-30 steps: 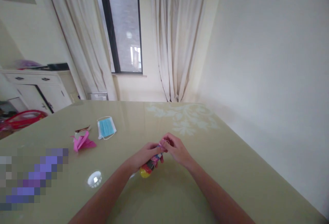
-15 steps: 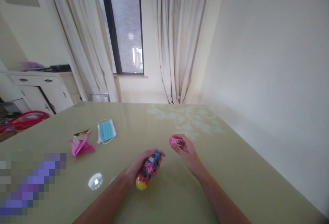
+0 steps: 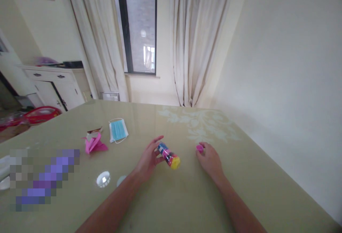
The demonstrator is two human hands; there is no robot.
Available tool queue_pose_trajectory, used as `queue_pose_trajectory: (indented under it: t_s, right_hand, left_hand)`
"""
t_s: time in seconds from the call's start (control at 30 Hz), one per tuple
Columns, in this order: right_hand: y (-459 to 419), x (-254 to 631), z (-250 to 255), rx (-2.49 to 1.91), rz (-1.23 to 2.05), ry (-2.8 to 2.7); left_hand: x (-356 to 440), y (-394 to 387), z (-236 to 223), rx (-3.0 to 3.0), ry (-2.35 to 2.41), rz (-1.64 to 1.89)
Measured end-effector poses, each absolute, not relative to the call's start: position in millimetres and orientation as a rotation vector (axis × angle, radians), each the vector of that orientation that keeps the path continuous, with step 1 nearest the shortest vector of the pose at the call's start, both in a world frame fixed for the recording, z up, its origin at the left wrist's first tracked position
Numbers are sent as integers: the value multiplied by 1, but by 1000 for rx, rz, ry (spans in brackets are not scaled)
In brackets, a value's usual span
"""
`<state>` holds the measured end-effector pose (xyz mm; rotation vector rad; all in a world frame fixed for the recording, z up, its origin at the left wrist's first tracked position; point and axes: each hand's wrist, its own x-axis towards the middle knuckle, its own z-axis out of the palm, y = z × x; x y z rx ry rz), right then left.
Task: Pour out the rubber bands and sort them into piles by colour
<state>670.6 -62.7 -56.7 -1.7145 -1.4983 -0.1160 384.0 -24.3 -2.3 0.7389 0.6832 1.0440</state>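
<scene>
A small colourful bottle [image 3: 168, 155] with a yellow end lies on the olive tabletop [image 3: 171, 197]. My left hand [image 3: 148, 158] holds it near its blue end, fingers curled around it. My right hand [image 3: 210, 158] rests on the table to the right. Its fingertips are closed on a small pink cap [image 3: 199, 148] that touches the tabletop. The two hands are well apart.
A blue face mask [image 3: 118, 130] and a pink folded paper piece [image 3: 94, 144] lie at the left. A white round lid [image 3: 103, 179] sits near my left forearm. A white cabinet [image 3: 53, 87] and curtains [image 3: 197, 37] stand beyond the table; a wall runs along the right.
My hands came apart: the right one took the pink cap off and lowered it to the table on the right. The left hand turned the bottle so its yellow end points right.
</scene>
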Motion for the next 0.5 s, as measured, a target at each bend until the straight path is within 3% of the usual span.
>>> queue_pose_trajectory:
  t_s: [0.27, 0.5]
  right_hand:
    - [-65, 668, -53, -1695, -190, -1460]
    - [-86, 598, -19, -1268, 410, -1528]
  left_hand:
    - [393, -16, -9, 424, 760, 1114]
    - [404, -26, -12, 447, 751, 1093]
